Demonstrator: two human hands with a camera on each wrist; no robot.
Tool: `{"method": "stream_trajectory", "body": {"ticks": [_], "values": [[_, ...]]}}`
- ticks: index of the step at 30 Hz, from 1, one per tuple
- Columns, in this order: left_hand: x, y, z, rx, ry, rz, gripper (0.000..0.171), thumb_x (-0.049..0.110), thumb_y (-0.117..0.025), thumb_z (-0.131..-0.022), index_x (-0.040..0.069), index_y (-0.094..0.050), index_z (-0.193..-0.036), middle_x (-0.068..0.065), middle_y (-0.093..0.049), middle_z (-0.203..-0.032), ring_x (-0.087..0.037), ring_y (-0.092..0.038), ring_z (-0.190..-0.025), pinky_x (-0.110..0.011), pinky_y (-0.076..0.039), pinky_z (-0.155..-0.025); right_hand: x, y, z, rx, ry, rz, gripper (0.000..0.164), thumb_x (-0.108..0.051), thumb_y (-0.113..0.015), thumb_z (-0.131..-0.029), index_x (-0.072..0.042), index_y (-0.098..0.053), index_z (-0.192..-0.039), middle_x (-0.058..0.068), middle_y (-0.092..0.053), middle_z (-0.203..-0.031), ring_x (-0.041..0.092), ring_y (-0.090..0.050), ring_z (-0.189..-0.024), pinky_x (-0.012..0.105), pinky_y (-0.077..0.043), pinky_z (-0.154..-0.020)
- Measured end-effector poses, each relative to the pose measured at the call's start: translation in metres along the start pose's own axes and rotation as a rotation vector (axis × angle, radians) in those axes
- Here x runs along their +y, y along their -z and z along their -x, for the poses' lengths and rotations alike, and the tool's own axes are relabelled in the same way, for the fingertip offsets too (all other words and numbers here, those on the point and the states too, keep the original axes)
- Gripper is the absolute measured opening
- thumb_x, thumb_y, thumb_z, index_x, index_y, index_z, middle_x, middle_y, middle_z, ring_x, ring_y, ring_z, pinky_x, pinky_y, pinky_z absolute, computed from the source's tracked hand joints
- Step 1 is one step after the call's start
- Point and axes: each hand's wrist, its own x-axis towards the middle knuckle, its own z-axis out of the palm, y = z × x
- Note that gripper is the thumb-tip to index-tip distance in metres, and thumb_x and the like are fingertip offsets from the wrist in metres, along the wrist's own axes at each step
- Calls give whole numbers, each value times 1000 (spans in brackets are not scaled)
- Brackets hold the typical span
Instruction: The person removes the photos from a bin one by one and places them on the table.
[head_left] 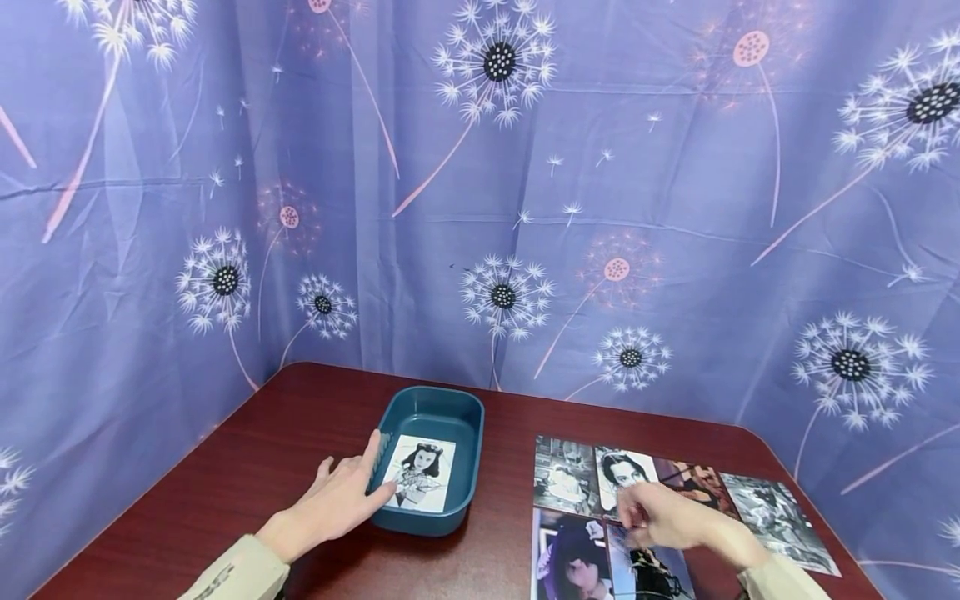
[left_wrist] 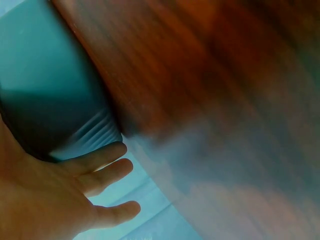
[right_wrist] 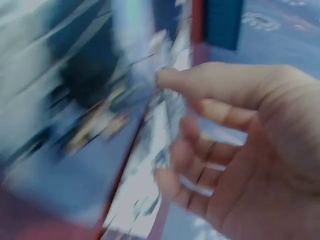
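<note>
My left hand [head_left: 339, 498] rests at the left side of a teal plastic bin [head_left: 469, 479], its index finger along the rim and its thumb reaching over it. In the left wrist view its fingers [left_wrist: 107, 177] lie straight beside the bin's ribbed wall. Inside the bin is a black-and-white photo card [head_left: 426, 487] of a dark-haired person. Over the photo cards on the right hovers my right hand [head_left: 670, 518], loosely bent, with nothing visible in it. Below it lies a card with a dark figure [head_left: 651, 573]; a portrait card [head_left: 624, 468] is partly covered behind it.
Around the right hand lie more photo cards: a grey one [head_left: 564, 477], a brown one [head_left: 693, 482], a black-and-white one [head_left: 783, 517] and a purple-toned one [head_left: 573, 560]. The dark red table [head_left: 502, 533] backs onto a blue dandelion curtain [head_left: 420, 250].
</note>
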Motion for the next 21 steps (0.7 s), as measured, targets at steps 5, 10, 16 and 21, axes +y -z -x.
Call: {"method": "stream_trajectory", "body": {"ticks": [5, 10, 16, 21], "values": [[1, 0, 0, -5, -2, -3, 86, 49, -57, -92, 3, -19, -154, -17, -52, -141, -35, -49, -130, -72, -16, -108, -13, 12, -59, 27, 40, -274, 10, 4, -65, -82, -3, -59, -82, 16, -56, -66, -6, -46, -61, 17, -45, -54], [1, 0, 1, -4, 0, 0, 86, 49, -57, -92, 3, -19, -154, -17, -52, -141, -35, -49, -130, -71, -17, -108, -17, 13, -127, 123, -18, -388, 9, -3, -67, -86, 0, -63, -93, 20, -64, -80, 3, -57, -67, 23, -52, -60], [0, -1, -1, -1, 3, -5, 86, 49, -57, -91, 3, -20, -154, -17, -53, -140, -35, -49, -129, -71, -17, -108, -14, 2, -195, 161, -44, -471, 18, -1, -66, -88, 9, -62, -103, 26, -64, -87, 8, -60, -68, 24, -52, -62], [0, -1, 0, -8, 11, 9, 86, 49, -58, -91, 3, -20, -154, -17, -52, -141, -35, -48, -130, -71, -17, -108, -14, -7, -234, 116, -39, -478, 15, 4, -63, -88, 7, -63, -102, 22, -61, -86, 19, -62, -72, 39, -55, -67]]}}
